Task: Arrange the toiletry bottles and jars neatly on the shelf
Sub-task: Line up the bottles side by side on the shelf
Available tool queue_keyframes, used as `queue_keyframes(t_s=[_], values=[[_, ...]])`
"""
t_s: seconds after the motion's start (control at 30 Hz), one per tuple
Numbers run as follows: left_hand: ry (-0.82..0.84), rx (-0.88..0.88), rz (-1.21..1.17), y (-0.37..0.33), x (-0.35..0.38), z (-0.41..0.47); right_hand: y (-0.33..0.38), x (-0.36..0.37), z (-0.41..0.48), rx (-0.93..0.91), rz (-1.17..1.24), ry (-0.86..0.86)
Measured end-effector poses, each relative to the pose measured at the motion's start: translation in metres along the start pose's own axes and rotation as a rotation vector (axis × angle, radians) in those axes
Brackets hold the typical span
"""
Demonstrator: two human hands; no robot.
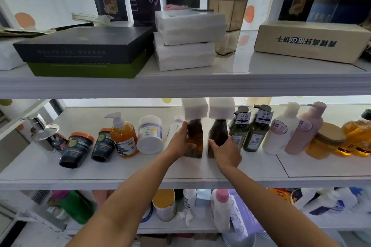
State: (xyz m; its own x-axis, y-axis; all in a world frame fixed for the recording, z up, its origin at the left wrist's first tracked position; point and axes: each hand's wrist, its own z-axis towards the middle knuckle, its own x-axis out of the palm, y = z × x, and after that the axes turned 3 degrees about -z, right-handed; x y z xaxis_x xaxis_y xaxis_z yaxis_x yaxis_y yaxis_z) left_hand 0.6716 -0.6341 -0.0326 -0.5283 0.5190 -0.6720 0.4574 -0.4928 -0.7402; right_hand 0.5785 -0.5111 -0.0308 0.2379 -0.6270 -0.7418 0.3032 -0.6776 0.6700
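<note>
Two dark amber bottles with big white square caps stand side by side at the middle of the white shelf (pixel 180 172). My left hand (pixel 179 142) wraps the left amber bottle (pixel 195 138) from its left side. My right hand (pixel 225 151) grips the base of the right amber bottle (pixel 218 132). To the left stand a white jar (pixel 150 134), an orange pump bottle (pixel 123 138) and two dark jars with orange lids (pixel 77 148). A small white bottle (pixel 174 128) is partly hidden behind my left hand. To the right stand two green bottles (pixel 252 132), a white bottle (pixel 281 128) and a pink bottle (pixel 305 128).
A chrome pump dispenser (pixel 43 132) stands at the shelf's far left; amber jars and bottles (pixel 329 138) crowd the far right. The upper shelf holds boxes (pixel 84 46) and foam blocks (pixel 186 40). More bottles fill the lower shelf (pixel 220 210). Bare shelf lies in front of the row.
</note>
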Motion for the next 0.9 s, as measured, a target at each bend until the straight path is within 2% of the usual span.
queue_keyframes(t_s=[0.23,0.4,0.5,0.57,0.67,0.73,0.77,0.9], values=[[0.016,0.012,-0.041,-0.002,0.004,0.003,-0.002,0.004,0.0,0.005,0.107,-0.003],[0.006,0.03,-0.083,-0.001,0.005,0.003,-0.015,0.007,-0.013,-0.057,0.324,-0.046],[-0.029,0.044,-0.018,-0.003,0.006,-0.003,-0.028,0.02,-0.023,-0.115,0.285,-0.006],[-0.111,0.096,0.001,0.0,0.006,-0.014,-0.034,0.033,-0.03,-0.166,0.209,0.055],[-0.41,0.185,0.094,0.016,0.008,-0.034,-0.029,0.052,-0.038,-0.221,0.165,0.189],[-0.601,0.102,0.129,0.028,0.006,-0.045,-0.019,0.061,-0.042,-0.252,0.176,0.263],[-0.636,0.008,0.104,0.033,0.005,-0.049,-0.013,0.065,-0.044,-0.253,0.192,0.299],[-0.512,-0.348,-0.164,0.045,0.0,-0.054,0.012,0.081,-0.047,-0.052,0.385,0.455]])
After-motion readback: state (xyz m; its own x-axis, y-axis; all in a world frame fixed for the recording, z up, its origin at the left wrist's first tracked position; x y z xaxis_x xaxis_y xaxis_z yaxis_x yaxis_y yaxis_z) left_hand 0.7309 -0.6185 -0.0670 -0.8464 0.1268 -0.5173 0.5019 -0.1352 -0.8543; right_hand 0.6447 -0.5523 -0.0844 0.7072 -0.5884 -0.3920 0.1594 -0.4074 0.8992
